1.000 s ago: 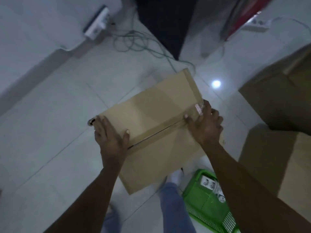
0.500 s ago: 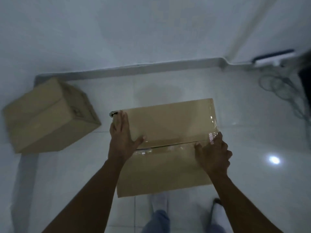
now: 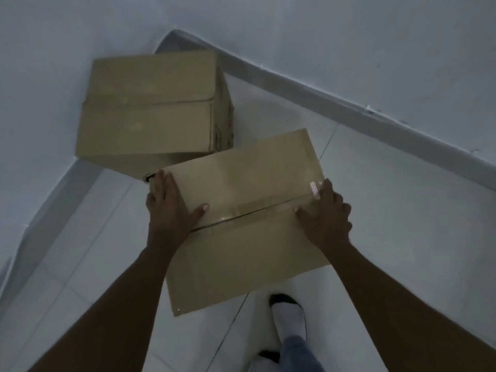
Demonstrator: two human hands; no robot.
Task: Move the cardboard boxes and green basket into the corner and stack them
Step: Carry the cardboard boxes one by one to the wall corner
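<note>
I hold a taped cardboard box (image 3: 241, 221) in the air in front of me, above the floor. My left hand (image 3: 169, 208) presses its left side with the thumb on top. My right hand (image 3: 326, 213) grips its right side by a strip of tape. A second, closed cardboard box (image 3: 150, 111) sits on the floor in the corner of the room, just beyond the held box's far left edge. The green basket is out of view.
Two white walls meet at the corner (image 3: 171, 36), with a grey skirting (image 3: 349, 103) along each. The floor is pale tile (image 3: 389, 210). My foot in a white sock (image 3: 290, 315) and a jeans leg show at the bottom.
I have turned left and stepped toward the corner with the box. The corner box, earlier at the far left, now lies straight ahead and close. The green basket and cables have left view.
</note>
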